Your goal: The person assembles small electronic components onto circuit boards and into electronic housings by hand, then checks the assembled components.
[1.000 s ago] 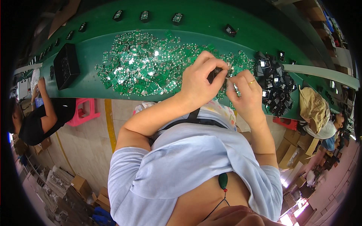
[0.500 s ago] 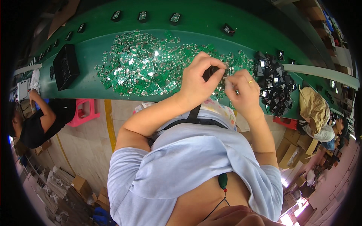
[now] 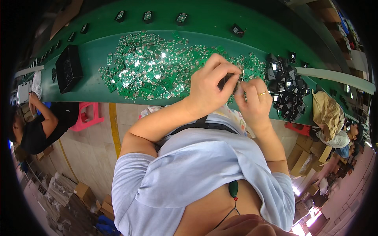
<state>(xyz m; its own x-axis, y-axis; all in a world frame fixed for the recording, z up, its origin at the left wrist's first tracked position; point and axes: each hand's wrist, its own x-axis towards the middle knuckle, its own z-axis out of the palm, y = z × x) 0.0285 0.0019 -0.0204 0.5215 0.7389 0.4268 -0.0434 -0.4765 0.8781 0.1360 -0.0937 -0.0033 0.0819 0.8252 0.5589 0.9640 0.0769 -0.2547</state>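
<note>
My left hand [image 3: 210, 84] is closed around a small black plastic housing [image 3: 223, 82], mostly hidden behind the thumb and curled fingers. Right beside it, my right hand [image 3: 255, 98], with a ring on one finger, has its fingertips pinched together against the housing's edge. What that pinch holds is too small to make out. Under and to the left of both hands spreads a heap of small green circuit boards [image 3: 157, 67]. Black housings [image 3: 289, 88] lie piled just right of my right hand.
A black bin [image 3: 69, 69] stands on the left of the green bench [image 3: 91, 84]. Housings with boards, such as this unit [image 3: 181, 19], sit spaced along the conveyor belt [image 3: 208, 15]. A pale rail [image 3: 334, 76] crosses at right. Co-workers [image 3: 43, 126] sit on both sides.
Both hands have shifted slightly, staying close together around the housing. On the belt, the units have slid a little to the left.
</note>
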